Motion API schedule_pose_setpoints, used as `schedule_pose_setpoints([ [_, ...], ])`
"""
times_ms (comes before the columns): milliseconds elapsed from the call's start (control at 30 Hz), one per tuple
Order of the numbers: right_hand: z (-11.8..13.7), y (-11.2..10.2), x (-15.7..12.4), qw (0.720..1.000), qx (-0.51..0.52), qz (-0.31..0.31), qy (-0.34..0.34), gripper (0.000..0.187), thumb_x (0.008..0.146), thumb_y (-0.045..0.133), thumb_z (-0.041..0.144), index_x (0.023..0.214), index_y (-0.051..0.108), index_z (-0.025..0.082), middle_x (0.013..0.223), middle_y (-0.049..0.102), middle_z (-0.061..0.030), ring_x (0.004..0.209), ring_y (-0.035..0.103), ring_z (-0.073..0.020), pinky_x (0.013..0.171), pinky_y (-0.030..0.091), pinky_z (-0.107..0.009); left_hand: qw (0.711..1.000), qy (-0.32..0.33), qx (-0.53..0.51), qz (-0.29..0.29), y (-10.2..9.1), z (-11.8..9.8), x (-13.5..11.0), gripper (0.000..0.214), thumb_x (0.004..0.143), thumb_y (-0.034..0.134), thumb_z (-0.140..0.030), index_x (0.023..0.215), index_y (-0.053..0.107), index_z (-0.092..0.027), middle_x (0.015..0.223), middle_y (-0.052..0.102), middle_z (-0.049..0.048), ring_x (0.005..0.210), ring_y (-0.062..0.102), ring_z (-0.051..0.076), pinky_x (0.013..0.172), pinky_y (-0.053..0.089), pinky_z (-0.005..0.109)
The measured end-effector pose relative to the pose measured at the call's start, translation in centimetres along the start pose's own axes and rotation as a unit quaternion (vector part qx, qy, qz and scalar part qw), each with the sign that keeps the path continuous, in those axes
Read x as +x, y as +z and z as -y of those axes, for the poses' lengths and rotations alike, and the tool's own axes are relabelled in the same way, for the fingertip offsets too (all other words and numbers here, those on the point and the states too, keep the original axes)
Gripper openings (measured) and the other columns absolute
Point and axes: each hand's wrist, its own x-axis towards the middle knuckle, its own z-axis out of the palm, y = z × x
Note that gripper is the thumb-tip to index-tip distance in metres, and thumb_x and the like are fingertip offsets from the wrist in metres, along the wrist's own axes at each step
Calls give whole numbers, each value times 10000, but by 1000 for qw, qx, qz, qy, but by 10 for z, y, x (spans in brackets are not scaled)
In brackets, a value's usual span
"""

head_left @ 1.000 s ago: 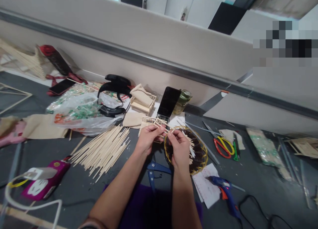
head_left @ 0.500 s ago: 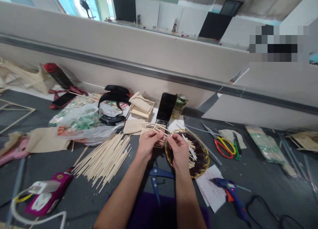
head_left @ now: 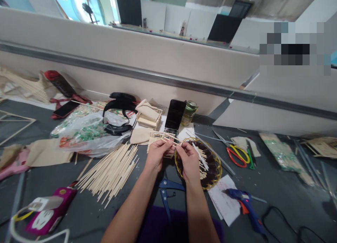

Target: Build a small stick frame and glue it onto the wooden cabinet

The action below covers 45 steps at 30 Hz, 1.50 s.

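This is a craft workshop set up in an office-like hall, with low partition walls [head_left: 163, 60] dividing the desks. The grey bench [head_left: 276, 186] is littered with bamboo sticks [head_left: 110, 171], scissors [head_left: 238, 153], a blue glue gun [head_left: 244, 204] and half-built stick models [head_left: 149, 118].

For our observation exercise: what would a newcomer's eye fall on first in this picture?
First, the left hand and right hand at centre, pinching thin wooden sticks between them above a round wire basket. Left of the hands lies a fanned pile of long sticks; a blue glue gun lies at lower right.
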Motion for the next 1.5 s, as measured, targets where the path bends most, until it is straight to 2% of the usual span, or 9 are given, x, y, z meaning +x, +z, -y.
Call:
schedule_pose_setpoints([
  [367, 3, 2, -1, 1000, 19, -4, 2, 197, 712, 716, 352, 731, 617, 183, 647, 558, 52, 563, 436, -85, 564, 380, -227, 1000, 5, -5, -13, 2, -2, -2, 417, 451, 922, -358, 736, 751, -106, 592, 701, 32, 511, 627, 79, 555, 533, 162],
  [600, 3, 3, -2, 1000, 10, -5, 15, 207, 716, 705, 373, 774, 630, 188, 703, 617, 32, 591, 496, -103, 578, 411, -241, 1000, 7, -11, -19, 3, -2, -2, 417, 448, 922, -352, 734, 750, -103, 597, 703, 37, 519, 633, 81, 557, 535, 158],
  [800, 8, -18, 3, 996, -85, -21, -21, 274, 740, 674, 383, 931, 669, 187, 855, 684, -32, 736, 591, -161, 662, 454, -286, 998, 33, -23, -47, -6, -10, 1, 412, 443, 922, -332, 730, 742, -98, 612, 697, 27, 528, 632, 74, 557, 543, 150],
  [867, 9, -27, 4, 982, -175, -29, -61, 231, 776, 627, 386, 887, 678, 189, 864, 685, -45, 757, 593, -177, 667, 444, -295, 996, 50, -32, -65, -11, -16, 3, 410, 432, 924, -317, 717, 732, -93, 624, 696, 28, 534, 633, 74, 548, 541, 145],
  [967, 6, -30, 6, 933, -340, 6, -119, 206, 830, 549, 353, 800, 682, 198, 833, 674, -53, 760, 574, -192, 694, 419, -315, 993, 73, -45, -82, -19, -27, 5, 417, 419, 925, -307, 701, 716, -82, 634, 692, 29, 535, 632, 72, 536, 539, 138],
  [1100, -4, -14, 9, 856, -490, 64, -152, 192, 866, 522, 292, 794, 682, 211, 811, 663, -54, 796, 553, -207, 740, 385, -325, 990, 94, -51, -89, -26, -37, 4, 435, 425, 920, -317, 728, 713, -83, 642, 684, 12, 537, 627, 65, 545, 541, 139],
  [1267, -18, 9, 18, 793, -584, 51, -166, 143, 855, 595, 285, 743, 656, 219, 770, 634, -61, 781, 543, -207, 675, 350, -301, 990, 105, -48, -82, -27, -42, 1, 416, 446, 911, -329, 722, 710, -92, 668, 687, 12, 544, 623, 63, 558, 532, 153],
  [1400, -26, 15, 22, 794, -586, 38, -159, 134, 818, 623, 238, 686, 624, 219, 732, 625, -58, 747, 543, -197, 662, 350, -292, 990, 106, -44, -77, -28, -43, -1, 397, 458, 908, -339, 702, 705, -101, 677, 690, 17, 549, 623, 70, 560, 533, 168],
  [1500, -26, 13, 22, 842, -519, 22, -144, 102, 794, 617, 238, 694, 635, 220, 695, 628, -33, 701, 539, -179, 642, 356, -280, 991, 106, -42, -71, -28, -42, -2, 382, 472, 906, -342, 711, 719, -111, 680, 693, 19, 557, 629, 76, 558, 536, 169],
])
